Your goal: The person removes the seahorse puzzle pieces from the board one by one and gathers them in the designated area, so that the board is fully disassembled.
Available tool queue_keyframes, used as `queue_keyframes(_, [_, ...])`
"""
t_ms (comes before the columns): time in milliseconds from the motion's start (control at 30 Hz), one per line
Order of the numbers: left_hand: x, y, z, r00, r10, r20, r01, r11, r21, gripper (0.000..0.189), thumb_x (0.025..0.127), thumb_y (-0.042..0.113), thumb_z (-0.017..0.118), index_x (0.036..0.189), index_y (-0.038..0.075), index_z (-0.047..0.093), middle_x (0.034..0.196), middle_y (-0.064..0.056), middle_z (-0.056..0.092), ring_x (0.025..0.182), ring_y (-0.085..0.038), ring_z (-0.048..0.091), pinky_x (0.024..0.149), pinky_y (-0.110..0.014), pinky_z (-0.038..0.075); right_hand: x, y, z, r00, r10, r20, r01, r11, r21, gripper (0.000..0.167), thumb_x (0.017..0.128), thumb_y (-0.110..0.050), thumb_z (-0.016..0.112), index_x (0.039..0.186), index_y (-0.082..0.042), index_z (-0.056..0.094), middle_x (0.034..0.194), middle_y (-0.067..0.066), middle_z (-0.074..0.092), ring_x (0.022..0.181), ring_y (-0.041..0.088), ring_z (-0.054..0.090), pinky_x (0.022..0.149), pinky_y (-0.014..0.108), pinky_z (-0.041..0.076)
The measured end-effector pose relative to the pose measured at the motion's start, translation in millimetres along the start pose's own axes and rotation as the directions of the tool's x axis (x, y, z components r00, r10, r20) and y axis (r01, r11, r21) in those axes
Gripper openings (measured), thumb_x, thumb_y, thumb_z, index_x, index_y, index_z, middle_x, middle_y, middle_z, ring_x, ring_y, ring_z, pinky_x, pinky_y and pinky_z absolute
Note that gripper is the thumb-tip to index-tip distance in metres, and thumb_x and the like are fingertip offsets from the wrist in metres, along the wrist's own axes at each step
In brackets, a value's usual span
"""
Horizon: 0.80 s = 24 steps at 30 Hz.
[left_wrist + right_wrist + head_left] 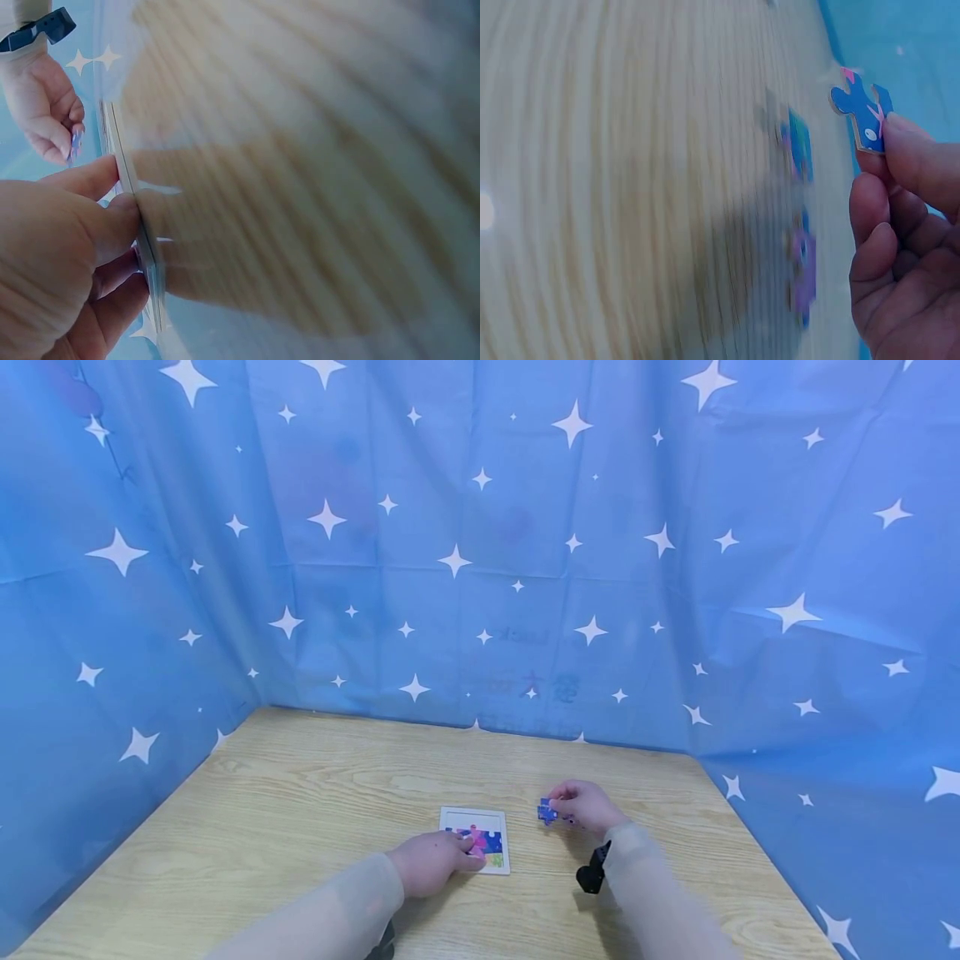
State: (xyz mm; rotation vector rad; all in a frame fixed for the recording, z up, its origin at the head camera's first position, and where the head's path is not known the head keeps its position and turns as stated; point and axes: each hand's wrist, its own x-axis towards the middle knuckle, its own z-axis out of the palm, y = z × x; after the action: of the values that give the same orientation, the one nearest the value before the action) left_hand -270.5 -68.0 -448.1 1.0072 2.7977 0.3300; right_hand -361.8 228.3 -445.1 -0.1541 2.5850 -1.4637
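A white puzzle tray (473, 812) lies on the table, its lower part filled with pink, blue and yellow-green jigsaw pieces (491, 842). My left hand (431, 862) rests over the tray's left side, fingertips on the pieces and the near side. From the left wrist view, the fingers of the left hand (82, 247) lie along the tray's thin edge (127, 157). To the right of the tray, my right hand (591, 807) pinches a blue jigsaw piece (866, 116) between thumb and index finger, raised above the table. Its other fingers are curled below.
A purple loose piece (804, 274) and a blue-green loose piece (800, 146) lie on the table near my right hand. The wooden table (337, 768) meets a blue curtain (420, 593) with white stars at its back and sides.
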Motion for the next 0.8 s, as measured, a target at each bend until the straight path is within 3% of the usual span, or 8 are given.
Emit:
queue_keyframes(167, [-0.8, 0.3, -0.2, 1.000, 0.002, -0.002, -0.002, 1.000, 0.009, 0.034, 0.100, 0.033, 0.046, 0.132, 0.035, 0.058, 0.142, 0.004, 0.051, 0.129, -0.022, 0.048, 0.106, -0.038, 0.040, -3.4, 12.7, -22.6, 1.000, 0.015, -0.025, -0.015, 1.000, -0.009, 0.007, 0.093, -0.006, 0.060, 0.096, -0.001, 0.064, 0.075, 0.009, 0.057, 0.064, 0.022, 0.050, 0.059, 0.034, 0.045])
queue_keyframes(467, [0.4, 0.6, 0.5, 1.000, -0.015, 0.000, 0.015, 1.000, 0.001, 0.035, 0.100, 0.036, 0.045, 0.132, 0.035, 0.058, 0.143, 0.005, 0.049, 0.130, -0.022, 0.047, 0.107, -0.038, 0.039, -12.5, 30.1, -54.4, 0.995, 0.077, -0.065, -0.084, 0.989, -0.120, 0.009, 0.093, -0.008, 0.061, 0.096, -0.001, 0.064, 0.088, 0.007, 0.058, 0.081, 0.022, 0.051, 0.071, 0.033, 0.043])
queue_keyframes(800, [1.0, 0.8, 1.5, 1.000, -0.018, 0.009, 0.018, 1.000, -0.019, 0.036, 0.100, 0.039, 0.044, 0.132, 0.034, 0.059, 0.142, 0.005, 0.050, 0.131, -0.023, 0.046, 0.107, -0.039, 0.038, -14.6, 46.8, -70.7, 0.991, 0.100, -0.090, -0.119, 0.962, -0.244, 0.007, 0.092, -0.006, 0.060, 0.091, -0.002, 0.065, 0.086, 0.005, 0.059, 0.080, 0.020, 0.051, 0.072, 0.031, 0.040])
